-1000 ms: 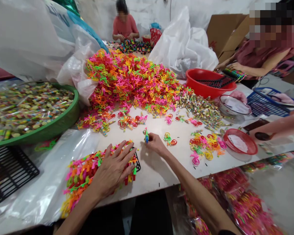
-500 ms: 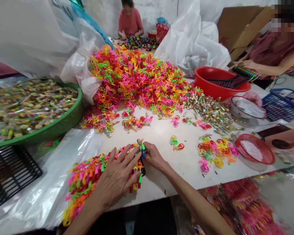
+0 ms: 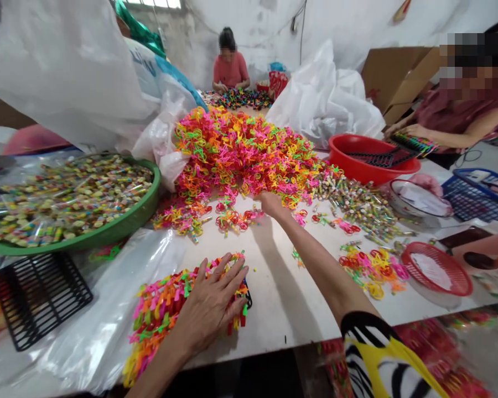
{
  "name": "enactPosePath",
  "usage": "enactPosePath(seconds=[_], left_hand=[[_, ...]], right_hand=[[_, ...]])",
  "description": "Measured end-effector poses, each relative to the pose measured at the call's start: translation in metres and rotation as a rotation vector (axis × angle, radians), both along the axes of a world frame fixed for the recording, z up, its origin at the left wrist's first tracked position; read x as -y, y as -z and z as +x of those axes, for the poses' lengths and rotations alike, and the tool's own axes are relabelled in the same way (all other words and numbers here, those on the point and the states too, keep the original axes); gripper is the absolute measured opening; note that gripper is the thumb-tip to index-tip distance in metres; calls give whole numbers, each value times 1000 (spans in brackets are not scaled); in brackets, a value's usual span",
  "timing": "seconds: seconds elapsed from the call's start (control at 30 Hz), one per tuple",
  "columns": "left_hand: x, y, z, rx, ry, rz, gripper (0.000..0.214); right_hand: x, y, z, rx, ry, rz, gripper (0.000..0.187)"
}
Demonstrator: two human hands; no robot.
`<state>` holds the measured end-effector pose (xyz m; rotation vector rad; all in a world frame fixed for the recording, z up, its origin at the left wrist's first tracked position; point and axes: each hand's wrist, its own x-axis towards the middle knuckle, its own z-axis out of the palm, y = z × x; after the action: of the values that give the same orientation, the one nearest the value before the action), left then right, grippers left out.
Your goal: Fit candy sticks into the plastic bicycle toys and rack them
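My left hand (image 3: 211, 304) lies flat with fingers spread on a packed row of neon plastic toys (image 3: 166, 301) set in a black grid tray (image 3: 246, 301) near the table's front edge. My right hand (image 3: 270, 203) is stretched far forward to the foot of the big heap of pink, orange, yellow and green plastic pieces (image 3: 244, 152). Its fingers curl down among the loose pieces, and what they hold is hidden.
A green basin (image 3: 120, 224) of wrapped candies sits at left, with an empty black grid tray (image 3: 37, 298) in front. A red basin (image 3: 369, 160), loose candy tubes (image 3: 357, 204), a red basket (image 3: 437, 271) and another person's arm (image 3: 481, 251) are at right. Two people work further back.
My right hand left the toy row by my left hand and reached forward to the heap's edge. The left hand stayed pressed on the row. The camera tilted up.
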<state>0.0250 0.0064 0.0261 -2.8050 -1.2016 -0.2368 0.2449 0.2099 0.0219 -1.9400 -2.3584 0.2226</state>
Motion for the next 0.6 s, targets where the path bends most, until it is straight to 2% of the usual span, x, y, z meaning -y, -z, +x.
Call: enactPosePath(seconds=[0.1,0.2,0.3,0.4,0.5,0.6], left_hand=[[0,0,0,-14,-1,7,48],[0,1,0,-6,2,3,48],[0,1,0,0,-3,1,47],[0,1,1,9,1,-3,48],[0,1,2,23,0,-14,48],[1,0,3,20,-12,-29,48]], right_hand=[[-10,7,-7,30,-47,-64,24],[7,16,-2,37,-40,-66,20],[40,21,15,2,-1,-53,23],[86,25,28,-68,21,-58,21],[134,35,29,-342,49,-140,17],[170,46,20,-662,155,-227,8]])
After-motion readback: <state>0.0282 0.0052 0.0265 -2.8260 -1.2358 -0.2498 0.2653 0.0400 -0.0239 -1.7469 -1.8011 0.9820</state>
